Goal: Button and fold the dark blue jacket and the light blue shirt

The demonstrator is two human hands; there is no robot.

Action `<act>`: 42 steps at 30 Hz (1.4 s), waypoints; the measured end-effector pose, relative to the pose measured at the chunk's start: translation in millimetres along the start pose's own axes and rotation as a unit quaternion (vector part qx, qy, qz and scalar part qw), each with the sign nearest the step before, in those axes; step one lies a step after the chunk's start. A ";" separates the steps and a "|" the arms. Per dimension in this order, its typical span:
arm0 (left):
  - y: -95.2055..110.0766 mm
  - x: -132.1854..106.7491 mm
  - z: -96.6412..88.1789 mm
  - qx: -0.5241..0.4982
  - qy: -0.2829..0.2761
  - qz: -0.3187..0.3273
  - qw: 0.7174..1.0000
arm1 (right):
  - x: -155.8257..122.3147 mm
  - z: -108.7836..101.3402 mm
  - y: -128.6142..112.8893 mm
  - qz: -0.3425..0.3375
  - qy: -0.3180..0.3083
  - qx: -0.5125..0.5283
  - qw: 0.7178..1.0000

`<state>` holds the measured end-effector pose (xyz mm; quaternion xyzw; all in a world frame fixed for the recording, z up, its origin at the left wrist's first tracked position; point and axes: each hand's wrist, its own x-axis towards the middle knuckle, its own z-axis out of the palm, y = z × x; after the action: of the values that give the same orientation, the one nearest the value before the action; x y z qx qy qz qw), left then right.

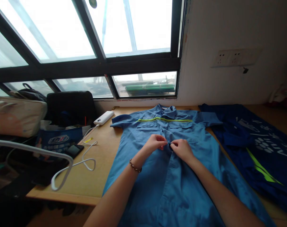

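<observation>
A light blue short-sleeved work shirt (pixel 143 176) with a yellow-green reflective stripe lies flat, front up, on the wooden table (pixel 103 148), collar toward the window. My left hand (pixel 154 142) pinches the shirt's front placket at mid-chest, fingers curled closed on the cloth. My right hand (pixel 182 148) pinches the same placket from the other side, its fingertips almost touching the left ones. A bead bracelet circles my left wrist.
A dark blue garment (pixel 254 148) with white print and a green stripe lies to the right. A white power bank (pixel 104 117) with a looped white cable (pixel 87 159) sits left of the shirt, beside a phone (pixel 73 150), bags and a black case. Window and wall sockets behind.
</observation>
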<state>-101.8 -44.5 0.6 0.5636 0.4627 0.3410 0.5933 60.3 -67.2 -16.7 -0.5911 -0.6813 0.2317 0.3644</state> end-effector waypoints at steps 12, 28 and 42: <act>-6.0 1.3 10.7 -0.061 0.017 -0.034 0.997 | 7.6 3.2 1.6 0.120 -0.031 0.260 0.957; -4.8 -0.6 9.2 -0.092 0.057 -0.017 0.994 | 6.2 -1.3 -3.7 0.123 -0.030 0.273 0.954; -0.2 -5.0 10.3 -0.090 0.047 -0.022 0.995 | 5.6 -0.1 -4.4 0.093 -0.043 0.259 0.961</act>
<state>-93.9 -52.8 0.6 0.4807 0.4696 0.3949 0.6264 57.4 -62.6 -12.2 -0.5264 -0.5555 0.4581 0.4521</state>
